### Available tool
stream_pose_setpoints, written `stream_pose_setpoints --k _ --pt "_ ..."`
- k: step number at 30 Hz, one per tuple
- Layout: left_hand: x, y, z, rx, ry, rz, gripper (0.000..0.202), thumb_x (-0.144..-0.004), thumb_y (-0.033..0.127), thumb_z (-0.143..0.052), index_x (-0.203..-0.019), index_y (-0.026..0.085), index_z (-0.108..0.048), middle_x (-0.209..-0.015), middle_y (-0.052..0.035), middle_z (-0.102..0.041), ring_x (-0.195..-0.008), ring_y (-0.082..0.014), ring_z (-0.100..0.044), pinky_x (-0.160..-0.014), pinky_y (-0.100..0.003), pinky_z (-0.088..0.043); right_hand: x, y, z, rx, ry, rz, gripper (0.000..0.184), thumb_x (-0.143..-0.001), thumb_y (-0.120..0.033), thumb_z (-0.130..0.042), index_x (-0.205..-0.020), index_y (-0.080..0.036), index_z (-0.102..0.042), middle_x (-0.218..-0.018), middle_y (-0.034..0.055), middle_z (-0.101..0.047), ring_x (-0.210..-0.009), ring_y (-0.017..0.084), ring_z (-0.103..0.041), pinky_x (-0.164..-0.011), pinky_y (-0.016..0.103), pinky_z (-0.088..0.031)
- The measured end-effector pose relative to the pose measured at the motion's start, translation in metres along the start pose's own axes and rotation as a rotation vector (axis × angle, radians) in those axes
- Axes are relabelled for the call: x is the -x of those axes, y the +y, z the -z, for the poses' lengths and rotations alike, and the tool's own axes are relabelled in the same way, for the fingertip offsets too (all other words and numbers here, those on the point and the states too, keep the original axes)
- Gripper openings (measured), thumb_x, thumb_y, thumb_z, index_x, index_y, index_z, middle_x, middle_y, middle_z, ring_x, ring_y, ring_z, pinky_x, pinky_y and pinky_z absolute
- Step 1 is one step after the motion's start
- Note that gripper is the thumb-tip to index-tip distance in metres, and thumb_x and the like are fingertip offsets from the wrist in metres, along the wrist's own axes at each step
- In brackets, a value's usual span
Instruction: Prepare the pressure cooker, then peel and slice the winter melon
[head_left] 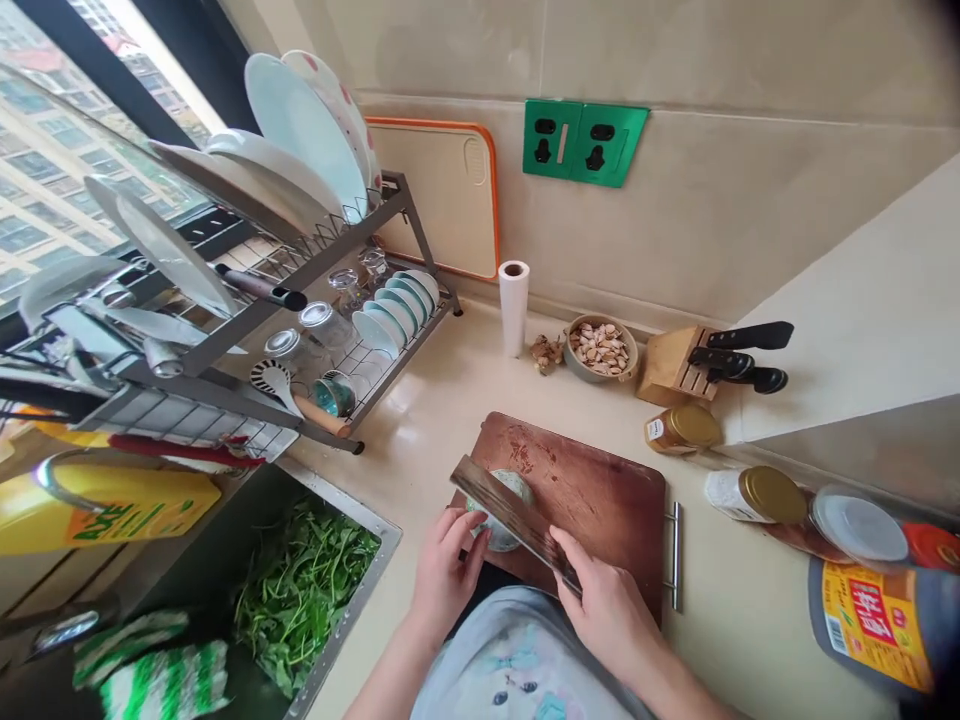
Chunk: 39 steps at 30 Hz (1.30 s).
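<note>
My right hand is wrapped round the handle end of a broad-bladed kitchen knife. The blade slants up to the left across a small light bowl and hides part of it. Close beside the blade and the bowl's left rim, my left hand has its fingers curled, the thumb and fingertips near each other. Anything between them is too small to make out. The bowl rests on a reddish-brown cutting board, which carries small reddish bits and wet marks.
At left stand a dish rack and a sink holding leafy greens. Behind the board are a white roll, a bowl of garlic-like pieces and a knife block. Jars and a large bottle line the right.
</note>
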<state>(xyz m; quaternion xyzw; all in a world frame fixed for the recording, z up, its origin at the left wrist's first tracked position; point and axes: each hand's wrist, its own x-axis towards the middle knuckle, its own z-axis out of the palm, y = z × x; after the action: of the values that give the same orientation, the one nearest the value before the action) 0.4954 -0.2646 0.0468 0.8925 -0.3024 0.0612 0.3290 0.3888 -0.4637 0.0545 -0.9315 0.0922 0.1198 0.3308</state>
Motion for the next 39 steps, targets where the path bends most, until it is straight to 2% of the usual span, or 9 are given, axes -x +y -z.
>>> stream_pose_setpoints --k 3,5,9,14,18,20,24,30,39 --pt "-0.009 -0.011 0.0 -0.043 -0.053 -0.139 0.012 -0.087 0.018 -0.051 -0.082 0.021 -0.061 -0.077 -0.0042 -0.065 -0.073 -0.0168 -0.061 -0.062 -0.025 -0.051 0.006 -0.02 -0.01 0.056 0.004 -0.049 0.056 -0.083 -0.013 -0.041 -0.138 -0.018 -0.04 -0.119 0.011 -0.066 -0.101 0.024 -0.066 -0.084 0.035 -0.05" --pt "-0.013 -0.019 -0.004 -0.064 -0.086 -0.235 0.017 -0.086 0.014 -0.049 -0.075 0.021 -0.06 -0.071 -0.0036 -0.064 -0.068 -0.0171 -0.06 -0.059 -0.025 -0.05 0.007 -0.034 -0.012 0.092 -0.01 -0.111 0.057 -0.082 -0.012 -0.042 -0.139 -0.018 -0.04 -0.117 0.0109 -0.066 -0.099 0.025 -0.066 -0.082 0.037 -0.051" --pt "-0.013 -0.03 -0.014 -0.08 -0.043 -0.369 0.025 -0.08 0.009 -0.049 -0.058 0.021 -0.054 -0.057 -0.0023 -0.059 -0.056 -0.0173 -0.057 -0.053 -0.026 -0.046 0.008 -0.054 -0.017 0.16 -0.02 -0.209 0.058 -0.081 -0.01 -0.044 -0.139 -0.018 -0.04 -0.113 0.0117 -0.067 -0.098 0.025 -0.066 -0.081 0.037 -0.051" --pt "-0.015 -0.046 -0.01 0.075 -0.079 -0.269 0.013 -0.08 0.012 -0.05 -0.073 0.02 -0.057 -0.07 -0.0049 -0.063 -0.066 -0.0175 -0.061 -0.056 -0.025 -0.05 0.009 -0.07 -0.026 0.205 0.02 -0.314 0.058 -0.081 -0.01 -0.047 -0.138 -0.02 -0.041 -0.11 0.0098 -0.069 -0.094 0.024 -0.067 -0.077 0.032 -0.049" --pt "-0.021 -0.055 -0.009 0.037 -0.115 -0.358 0.015 -0.078 0.01 -0.049 -0.072 0.021 -0.057 -0.071 -0.0049 -0.064 -0.07 -0.019 -0.062 -0.06 -0.027 -0.052 0.008 -0.08 -0.027 0.24 0.017 -0.378 0.058 -0.08 -0.012 -0.05 -0.136 -0.023 -0.041 -0.098 0.0071 -0.071 -0.085 0.024 -0.068 -0.07 0.03 -0.047" --pt "-0.021 -0.055 -0.013 -0.04 -0.114 -0.393 0.015 -0.076 0.01 -0.05 -0.068 0.021 -0.057 -0.066 -0.005 -0.062 -0.067 -0.0203 -0.061 -0.058 -0.028 -0.051 0.007 -0.083 -0.025 0.265 0.007 -0.398 0.057 -0.08 -0.012 -0.051 -0.135 -0.024 -0.041 -0.094 0.0066 -0.072 -0.083 0.024 -0.069 -0.067 0.029 -0.046" --pt "-0.017 -0.05 -0.019 -0.16 -0.086 -0.35 0.008 -0.072 0.015 -0.053 -0.067 0.02 -0.057 -0.068 -0.0075 -0.062 -0.067 -0.0229 -0.061 -0.058 -0.032 -0.051 0.004 -0.087 -0.019 0.288 -0.02 -0.42 0.054 -0.08 -0.012 -0.053 -0.132 -0.026 -0.044 -0.089 0.006 -0.073 -0.08 0.024 -0.07 -0.064 0.028 -0.045" --pt "-0.021 -0.044 -0.013 -0.211 -0.116 -0.412 0.007 -0.07 0.015 -0.054 -0.069 0.02 -0.059 -0.067 -0.0099 -0.062 -0.071 -0.0268 -0.062 -0.06 -0.036 -0.05 0.001 -0.086 -0.02 0.271 -0.075 -0.443 0.06 -0.078 -0.011 -0.053 -0.136 -0.023 -0.041 -0.092 0.0083 -0.072 -0.083 0.026 -0.07 -0.066 0.03 -0.047" --pt "-0.024 -0.041 -0.008 -0.196 -0.261 -0.422 0.006 -0.071 0.016 -0.058 -0.068 0.019 -0.062 -0.069 -0.01 -0.067 -0.073 -0.0295 -0.063 -0.069 -0.042 -0.049 -0.006 -0.086 -0.024 0.231 -0.122 -0.475 0.068 -0.076 -0.007 -0.05 -0.14 -0.022 -0.037 -0.096 0.009 -0.072 -0.085 0.025 -0.069 -0.066 0.029 -0.046"
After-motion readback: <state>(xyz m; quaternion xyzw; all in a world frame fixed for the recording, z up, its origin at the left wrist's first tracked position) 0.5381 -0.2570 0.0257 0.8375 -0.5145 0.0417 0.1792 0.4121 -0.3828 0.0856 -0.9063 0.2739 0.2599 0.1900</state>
